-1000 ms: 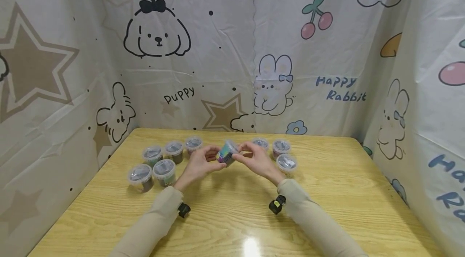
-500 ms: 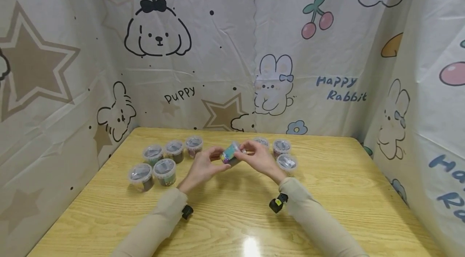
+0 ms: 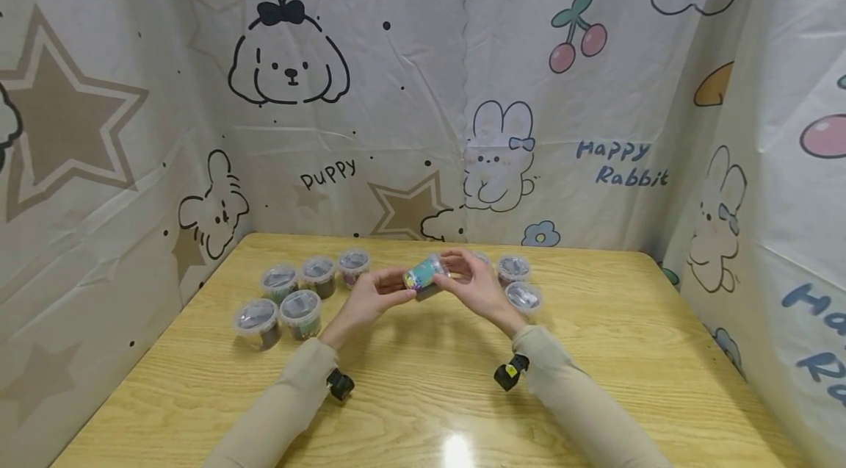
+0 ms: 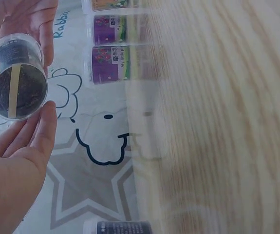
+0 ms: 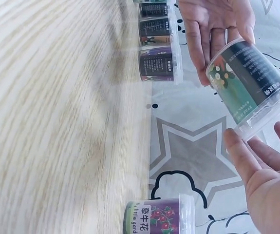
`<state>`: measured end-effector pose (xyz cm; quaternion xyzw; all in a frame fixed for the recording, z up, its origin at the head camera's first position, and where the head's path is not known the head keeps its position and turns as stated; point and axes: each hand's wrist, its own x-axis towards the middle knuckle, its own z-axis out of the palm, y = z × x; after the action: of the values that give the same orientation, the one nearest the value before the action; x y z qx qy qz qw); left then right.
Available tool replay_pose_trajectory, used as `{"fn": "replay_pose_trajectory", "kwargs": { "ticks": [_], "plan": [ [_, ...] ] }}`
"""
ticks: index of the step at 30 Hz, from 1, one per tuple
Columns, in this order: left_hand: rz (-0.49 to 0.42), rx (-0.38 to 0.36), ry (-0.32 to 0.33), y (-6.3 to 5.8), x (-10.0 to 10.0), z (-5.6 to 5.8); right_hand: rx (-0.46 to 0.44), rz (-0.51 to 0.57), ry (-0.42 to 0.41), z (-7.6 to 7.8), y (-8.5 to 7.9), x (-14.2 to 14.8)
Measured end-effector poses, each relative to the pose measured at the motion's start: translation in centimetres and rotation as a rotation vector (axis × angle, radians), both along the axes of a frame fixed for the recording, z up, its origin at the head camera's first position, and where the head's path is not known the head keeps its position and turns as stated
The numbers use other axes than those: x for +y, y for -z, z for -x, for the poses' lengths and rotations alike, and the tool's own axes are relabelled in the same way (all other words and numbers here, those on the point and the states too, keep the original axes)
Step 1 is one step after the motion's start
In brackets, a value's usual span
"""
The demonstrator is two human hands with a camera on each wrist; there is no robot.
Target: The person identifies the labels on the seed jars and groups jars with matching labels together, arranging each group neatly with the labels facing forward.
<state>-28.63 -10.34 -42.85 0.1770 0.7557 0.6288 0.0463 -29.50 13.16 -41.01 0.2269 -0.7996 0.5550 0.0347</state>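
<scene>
Both hands hold a clear plastic tub (image 3: 421,274) with a green and black printed label, raised over the table and tilted on its side. My left hand (image 3: 366,299) grips the base end between thumb and fingers. At the lid end, my right hand (image 3: 477,290) holds it with fingertips and thumb. In the left wrist view the tub (image 4: 20,90) shows its base, with dark contents and a tan strip across it. The right wrist view shows the tub's printed side (image 5: 249,80) and its clear lid rim, right at the right fingertips.
Several similar lidded tubs (image 3: 300,314) stand at the left of the wooden table (image 3: 423,394). More tubs (image 3: 523,297) stand behind and beside my right hand, one partly hidden by it. A printed curtain (image 3: 410,86) hangs around the back and sides.
The held tub has turned further onto its side, its green label area coming more into view. Both hands have shifted slightly right with it. The standing tubs have stayed in place.
</scene>
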Motion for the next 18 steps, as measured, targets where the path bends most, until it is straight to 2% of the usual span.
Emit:
{"fn": "replay_pose_trajectory", "kwargs": {
  "ticks": [11,18],
  "plan": [
    [-0.026,-0.017,0.002,0.28,-0.01,-0.07,-0.023,-0.088,-0.09,-0.21,-0.77,0.29],
    [0.055,0.027,0.056,0.12,-0.13,-0.09,-0.036,-0.121,-0.102,-0.34,-0.89,0.68]
  ]
}}
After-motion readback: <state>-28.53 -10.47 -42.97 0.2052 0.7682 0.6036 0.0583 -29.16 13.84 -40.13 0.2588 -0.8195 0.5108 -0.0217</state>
